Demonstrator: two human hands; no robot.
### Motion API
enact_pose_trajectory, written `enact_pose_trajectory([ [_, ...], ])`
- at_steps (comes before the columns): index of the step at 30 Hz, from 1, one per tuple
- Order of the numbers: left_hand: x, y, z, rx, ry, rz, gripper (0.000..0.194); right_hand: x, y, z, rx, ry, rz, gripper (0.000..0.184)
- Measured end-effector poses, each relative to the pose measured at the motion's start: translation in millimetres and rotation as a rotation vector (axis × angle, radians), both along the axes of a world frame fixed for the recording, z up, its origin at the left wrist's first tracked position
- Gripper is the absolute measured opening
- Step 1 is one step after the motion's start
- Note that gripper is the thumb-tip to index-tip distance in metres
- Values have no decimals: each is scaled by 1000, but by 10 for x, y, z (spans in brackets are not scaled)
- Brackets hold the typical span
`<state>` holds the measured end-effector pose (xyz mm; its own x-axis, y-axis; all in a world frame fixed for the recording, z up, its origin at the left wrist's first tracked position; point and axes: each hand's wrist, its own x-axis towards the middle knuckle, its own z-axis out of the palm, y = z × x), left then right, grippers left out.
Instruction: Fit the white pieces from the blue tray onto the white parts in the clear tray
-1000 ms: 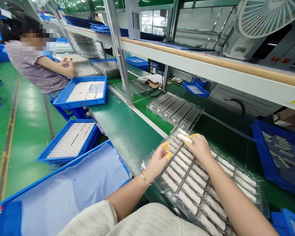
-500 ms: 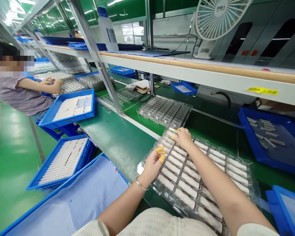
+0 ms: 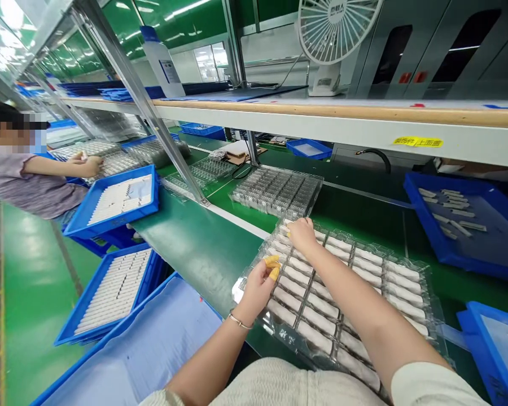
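A clear plastic blister tray (image 3: 298,338) lies on the green bench in front of me, its pockets filled with rows of white bar-shaped pieces (image 3: 317,336). My left hand (image 3: 258,285) is at the tray's left edge, yellow finger cots on the fingertips. Its thumb and fingers are apart with nothing between them. Over the far left corner of the tray, my right hand (image 3: 302,234) has its fingers curled down at a pocket. The hand itself hides those fingertips, so whatever they pinch is out of sight.
Stacked clear trays (image 3: 277,192) stand beyond the filled one. A blue bin (image 3: 474,225) with loose white pieces sits right. On the left are blue bins of white pieces (image 3: 114,293) and a cloth-lined bin (image 3: 135,349). A shelf (image 3: 322,121) overhangs the bench; a co-worker (image 3: 29,175) sits left.
My right hand has turned slightly at the far left corner, and its fingertips are now hidden. My left hand stays by the tray edge. The view has shifted a little to the right.
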<state>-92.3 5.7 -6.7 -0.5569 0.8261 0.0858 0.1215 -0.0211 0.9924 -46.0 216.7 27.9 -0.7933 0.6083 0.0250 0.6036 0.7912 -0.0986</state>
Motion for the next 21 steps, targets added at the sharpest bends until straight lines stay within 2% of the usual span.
enact_pose_trajectory([
  [5, -12, -16, -37, -19, 22, -9, 28, -94, 108, 12, -23, -43, 0, 33],
  [11, -21, -24, -25, -23, 32, -21, 28, -121, 226, 13, -30, -61, -2, 29],
  [17, -1, -41, 19, -31, 39, 2, 28, -109, 183, -13, -6, 45, -36, 23],
  [21, -17, -7, 37, -21, 47, 26, 31, -76, 163, 49, -54, 177, -22, 17],
])
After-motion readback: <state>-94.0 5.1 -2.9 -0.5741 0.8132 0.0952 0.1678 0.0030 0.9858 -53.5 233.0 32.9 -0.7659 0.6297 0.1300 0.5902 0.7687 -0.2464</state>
